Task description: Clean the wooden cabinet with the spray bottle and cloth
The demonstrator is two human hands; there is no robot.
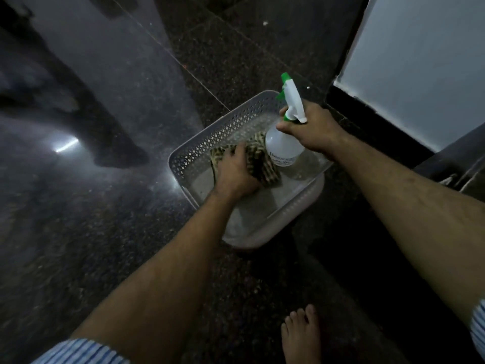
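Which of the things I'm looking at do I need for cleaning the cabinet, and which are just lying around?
For the job:
spray bottle, gripped by the right hand
patterned cloth, under the left hand

Just around:
grey perforated basket holding both
dark speckled floor

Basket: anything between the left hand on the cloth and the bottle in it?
Head view: only cloth between left hand and bottle, inside the basket.
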